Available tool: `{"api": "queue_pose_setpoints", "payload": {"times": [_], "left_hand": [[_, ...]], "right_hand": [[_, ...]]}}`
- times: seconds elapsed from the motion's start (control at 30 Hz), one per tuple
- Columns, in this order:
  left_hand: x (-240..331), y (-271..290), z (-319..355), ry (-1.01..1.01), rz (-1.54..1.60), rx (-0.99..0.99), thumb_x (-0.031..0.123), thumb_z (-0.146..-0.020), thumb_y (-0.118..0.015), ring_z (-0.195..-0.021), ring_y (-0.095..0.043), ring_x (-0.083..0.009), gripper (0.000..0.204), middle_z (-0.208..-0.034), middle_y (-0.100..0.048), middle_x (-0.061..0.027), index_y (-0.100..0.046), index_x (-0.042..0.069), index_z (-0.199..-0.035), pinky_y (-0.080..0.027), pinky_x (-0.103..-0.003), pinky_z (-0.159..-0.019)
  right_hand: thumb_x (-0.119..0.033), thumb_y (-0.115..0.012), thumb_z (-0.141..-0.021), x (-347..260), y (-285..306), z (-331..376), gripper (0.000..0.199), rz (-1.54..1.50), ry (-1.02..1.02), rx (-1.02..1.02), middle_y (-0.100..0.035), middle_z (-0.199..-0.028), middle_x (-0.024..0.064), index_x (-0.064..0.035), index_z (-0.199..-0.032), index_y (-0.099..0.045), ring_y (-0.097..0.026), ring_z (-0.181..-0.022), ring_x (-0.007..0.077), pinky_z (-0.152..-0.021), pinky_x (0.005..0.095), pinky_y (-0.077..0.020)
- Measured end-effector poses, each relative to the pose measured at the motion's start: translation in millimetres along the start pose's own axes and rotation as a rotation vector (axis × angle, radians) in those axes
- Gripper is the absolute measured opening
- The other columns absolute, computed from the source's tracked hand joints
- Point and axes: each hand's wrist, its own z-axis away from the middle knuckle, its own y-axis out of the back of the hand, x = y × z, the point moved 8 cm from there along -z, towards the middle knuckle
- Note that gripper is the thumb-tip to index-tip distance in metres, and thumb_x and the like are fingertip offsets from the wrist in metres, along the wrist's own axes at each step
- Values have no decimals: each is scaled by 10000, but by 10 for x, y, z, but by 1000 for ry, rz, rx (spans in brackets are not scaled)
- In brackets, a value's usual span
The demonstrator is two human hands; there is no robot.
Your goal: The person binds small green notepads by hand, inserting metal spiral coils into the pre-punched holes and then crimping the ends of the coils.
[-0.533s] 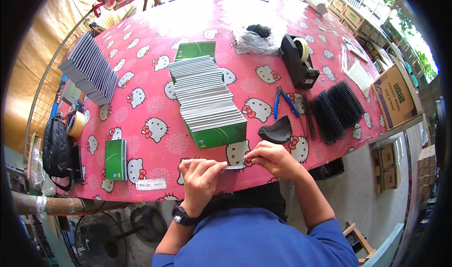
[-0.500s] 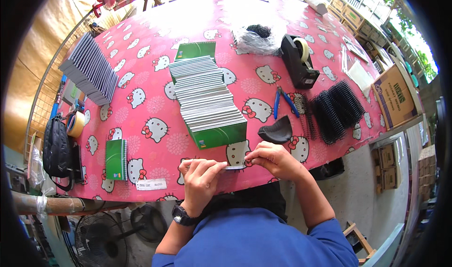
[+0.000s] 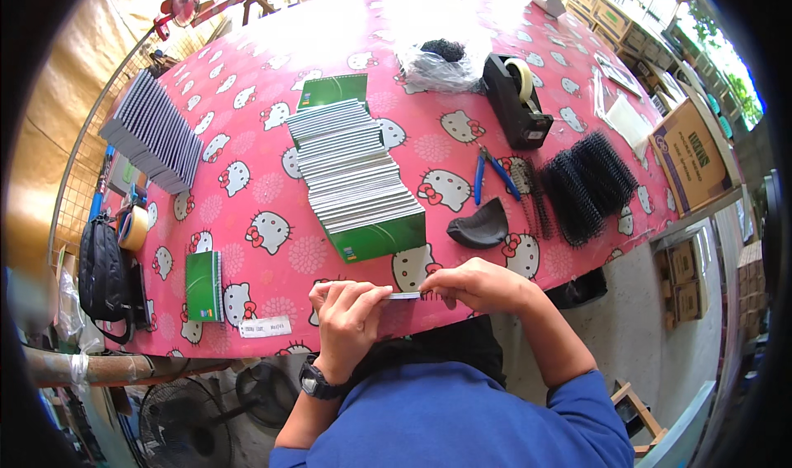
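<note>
Near the table's front edge, my left hand (image 3: 346, 313) pinches a thin memo pad (image 3: 404, 295), seen nearly edge-on. My right hand (image 3: 483, 285) is closed at the pad's right end, its fingertips on a dark spiral coil (image 3: 434, 295) that sticks out there. How far the coil runs into the pad cannot be seen. Just beyond my hands lies a long leaning row of unbound pads (image 3: 355, 171) with green covers at both ends. A spiral-bound green notebook (image 3: 200, 286) lies to the left.
Right of the row are blue-handled pliers (image 3: 495, 175), a black curved piece (image 3: 480, 224), a heap of black coils (image 3: 587, 189) and a tape dispenser (image 3: 520, 105). A stack of bound notebooks (image 3: 153, 134) and a black bag (image 3: 103, 270) stand left. A cardboard box (image 3: 691, 150) sits right.
My right hand's fingers have shifted slightly along the coil, and more of it shows beside the pad. My left hand keeps its hold. The whole view has shifted a little.
</note>
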Motion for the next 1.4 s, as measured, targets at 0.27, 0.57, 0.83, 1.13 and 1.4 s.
{"api": "queue_pose_setpoints", "payload": {"times": [0.27,0.57,0.83,1.13,1.4], "left_hand": [[253,-285,-25,9,80,-174,126,-688,-716,-895,-543,-235,285,-924,-571,-46,-613,124,-953,-357,-373,-810],[307,-189,-88,-25,118,-186,210,-769,-699,-879,-564,-187,176,-900,-589,-7,-633,135,-914,-379,-334,-792],[279,-123,-57,-74,171,-185,235,-803,-678,-889,-588,-184,204,-935,-621,-24,-609,106,-944,-408,-338,-827],[33,50,-29,-73,34,-111,225,-741,-722,-872,-594,-131,143,-850,-614,48,-617,191,-832,-246,-482,-979],[-70,10,202,-130,40,-82,179,-671,-750,-830,-584,-103,190,-776,-581,77,-600,199,-787,-254,-432,-957]], "right_hand": [[-21,-615,-821,-105,26,27,501,-181,-21,170,-637,-819,125,-104,-1294,-471,-633,-703,253,-665,366,-514],[-532,-752,-647,626,541,511,762,677,-560,724,-435,-1276,186,-113,-1227,-491,-440,-1125,361,-905,498,-390],[-564,-737,-667,597,548,450,659,607,-516,777,-498,-1236,208,-104,-1124,-619,-442,-1143,370,-972,474,-366],[-683,-561,-763,218,-6,177,751,-407,-80,272,-561,-1224,197,-54,-1166,-635,-428,-1248,317,-1044,446,-302],[-476,-713,-732,201,-195,173,563,-251,-167,306,-493,-1307,217,-131,-1173,-656,-441,-1205,331,-1024,425,-321]]}}
